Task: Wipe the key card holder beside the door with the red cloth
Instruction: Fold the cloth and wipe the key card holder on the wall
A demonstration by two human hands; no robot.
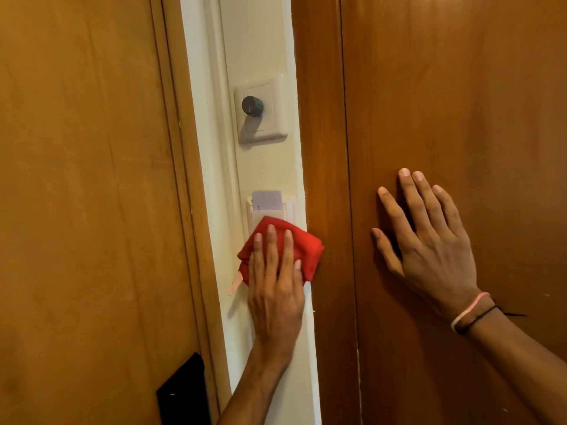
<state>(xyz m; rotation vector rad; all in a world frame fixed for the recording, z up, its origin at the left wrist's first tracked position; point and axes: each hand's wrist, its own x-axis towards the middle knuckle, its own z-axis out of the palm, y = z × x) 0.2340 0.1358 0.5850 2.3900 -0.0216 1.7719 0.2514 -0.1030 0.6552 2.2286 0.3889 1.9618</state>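
Folded red cloth point(280, 250) covers the white key card holder's point(267, 212) lower half.

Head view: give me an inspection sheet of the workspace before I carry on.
Surface: cream wall strip between wooden panels.
Job's things: red cloth pressed over the lower part of the key card holder; card sticks out on top.
Clutter: peeling tape below the cloth.
Grippers: left hand flat on cloth; right hand flat, empty, on the wooden panel.
Cables: nothing seen.
Surroundings: dial switch above; black lock plate on the door.
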